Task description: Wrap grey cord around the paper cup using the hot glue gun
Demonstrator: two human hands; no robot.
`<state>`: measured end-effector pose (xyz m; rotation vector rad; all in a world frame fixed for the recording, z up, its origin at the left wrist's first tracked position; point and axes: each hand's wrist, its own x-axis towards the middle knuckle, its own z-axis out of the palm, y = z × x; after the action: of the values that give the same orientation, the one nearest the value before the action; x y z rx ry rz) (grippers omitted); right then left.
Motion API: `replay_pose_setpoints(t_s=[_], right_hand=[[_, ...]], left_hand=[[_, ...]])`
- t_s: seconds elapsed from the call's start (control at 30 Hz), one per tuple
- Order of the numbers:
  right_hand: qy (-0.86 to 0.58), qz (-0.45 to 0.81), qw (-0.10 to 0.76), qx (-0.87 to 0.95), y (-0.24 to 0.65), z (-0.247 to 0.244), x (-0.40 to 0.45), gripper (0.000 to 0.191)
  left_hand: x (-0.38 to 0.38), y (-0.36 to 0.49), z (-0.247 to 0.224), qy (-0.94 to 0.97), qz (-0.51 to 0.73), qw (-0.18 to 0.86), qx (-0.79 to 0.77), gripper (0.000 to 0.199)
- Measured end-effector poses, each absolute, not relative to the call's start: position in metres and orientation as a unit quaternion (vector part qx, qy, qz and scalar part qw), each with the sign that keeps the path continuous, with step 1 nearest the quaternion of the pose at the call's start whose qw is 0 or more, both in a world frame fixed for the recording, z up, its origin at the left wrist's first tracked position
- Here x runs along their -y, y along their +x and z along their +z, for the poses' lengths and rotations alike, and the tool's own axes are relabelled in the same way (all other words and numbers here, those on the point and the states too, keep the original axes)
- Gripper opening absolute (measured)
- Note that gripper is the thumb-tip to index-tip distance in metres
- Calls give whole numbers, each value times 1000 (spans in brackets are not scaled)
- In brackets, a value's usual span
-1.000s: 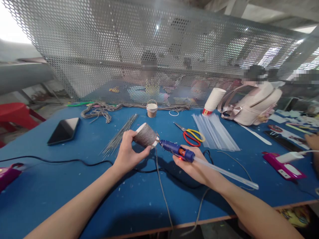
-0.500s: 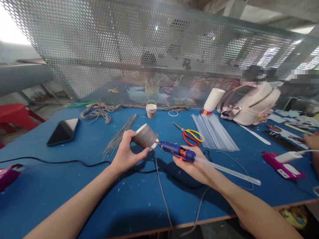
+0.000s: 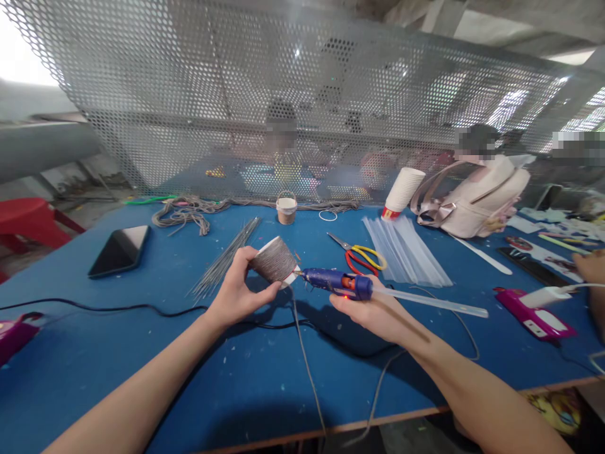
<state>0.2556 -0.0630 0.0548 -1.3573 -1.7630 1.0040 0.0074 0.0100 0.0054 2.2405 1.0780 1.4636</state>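
A paper cup point(image 3: 275, 260) wrapped in grey cord lies tilted in my left hand point(image 3: 242, 285), held between thumb and fingers. My right hand point(image 3: 373, 310) grips a blue glue gun point(image 3: 326, 281), whose nozzle meets the cup near its white, unwrapped end. A clear glue stick point(image 3: 437, 304) juts out of the gun's back, and a red light glows under its body. From the cup a grey cord point(image 3: 306, 362) runs down over the table's front edge.
On the blue table point(image 3: 189, 391) are a phone point(image 3: 120, 251), thin wires point(image 3: 227, 258), a small basket point(image 3: 286, 210), scissors point(image 3: 362, 253), stacked cups point(image 3: 401, 192), clear sticks point(image 3: 406, 252), a backpack point(image 3: 486, 195) and a power strip point(image 3: 534, 315). Another person's hand point(image 3: 590, 268) is at the right edge.
The back of the glue gun and its stick have risen slightly, so the gun lies more level. My right hand has shifted with it; my left hand is nearly unmoved.
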Motion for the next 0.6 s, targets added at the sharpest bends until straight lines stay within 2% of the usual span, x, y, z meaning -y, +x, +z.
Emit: replay_pose_setpoints(t_s=[0.23, 0.6], right_hand=[[-521, 415, 342, 663, 258, 53, 58, 24], [-530, 404, 327, 670, 260, 56, 59, 28]], left_hand=[[-9, 8, 8, 756, 507, 208, -358, 40], [-10, 9, 9, 744, 513, 238, -355, 40]])
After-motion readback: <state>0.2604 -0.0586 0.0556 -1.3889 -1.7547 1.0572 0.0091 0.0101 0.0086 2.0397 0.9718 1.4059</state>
